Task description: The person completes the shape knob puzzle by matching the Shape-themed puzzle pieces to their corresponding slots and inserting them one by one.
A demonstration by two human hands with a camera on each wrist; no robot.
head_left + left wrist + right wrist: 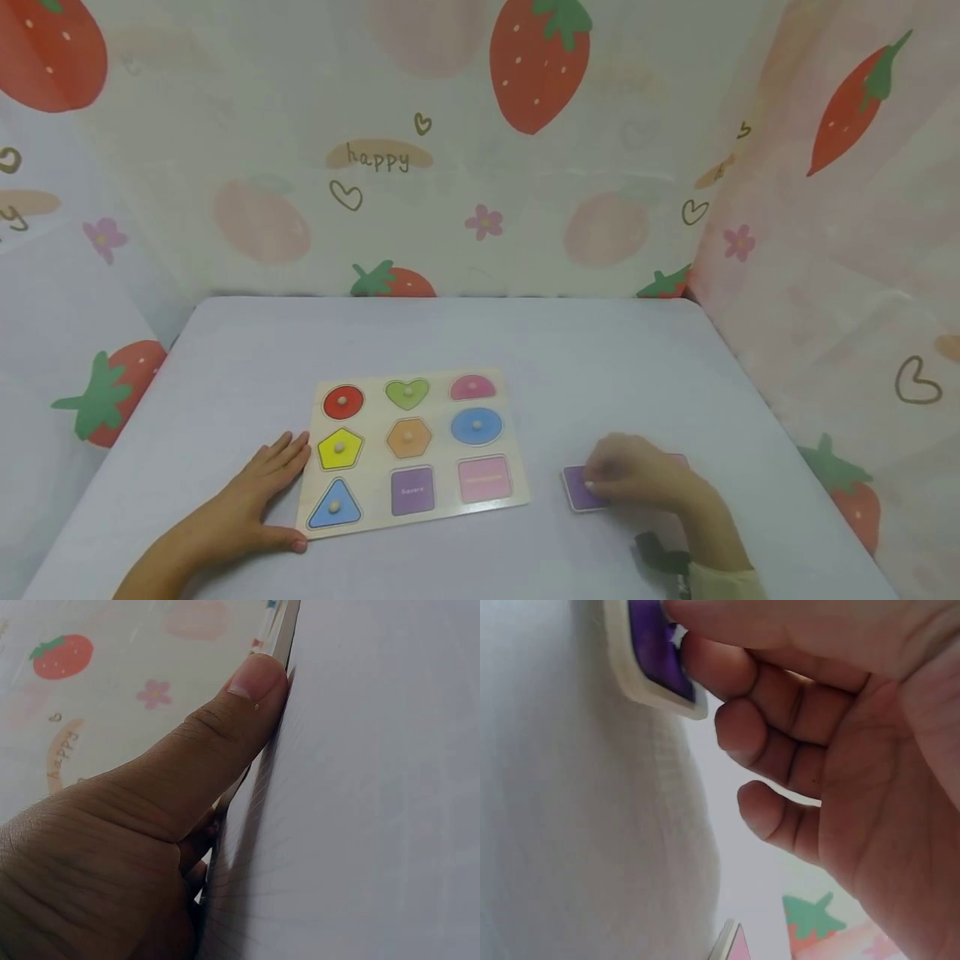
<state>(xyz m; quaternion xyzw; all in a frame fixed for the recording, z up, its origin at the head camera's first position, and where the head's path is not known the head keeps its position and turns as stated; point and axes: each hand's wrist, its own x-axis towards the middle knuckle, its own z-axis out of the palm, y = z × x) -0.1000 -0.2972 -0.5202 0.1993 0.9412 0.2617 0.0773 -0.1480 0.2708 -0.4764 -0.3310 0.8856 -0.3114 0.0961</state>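
A wooden shape puzzle board [375,454] lies flat on the table. My left hand [232,510] rests at its left edge, fingers extended and thumb [225,724] touching the near left corner. To the right of the board, my right hand [645,473] pinches a purple square puzzle piece [576,488] from above. The right wrist view shows that purple piece's pale wooden edge [641,686] slightly off the tabletop; thumb and index finger meet at its top, and the other fingers curl loosely. Behind the right hand, a pink puzzle piece [679,459] is mostly hidden.
On the board, a purple square recess [412,492] and a pink rectangular recess [484,479] hold no pieces. Several knobbed shapes sit in the others, among them a blue triangle [326,518] and a red circle [333,392]. A strawberry-patterned curtain [450,100] surrounds the white table [600,350].
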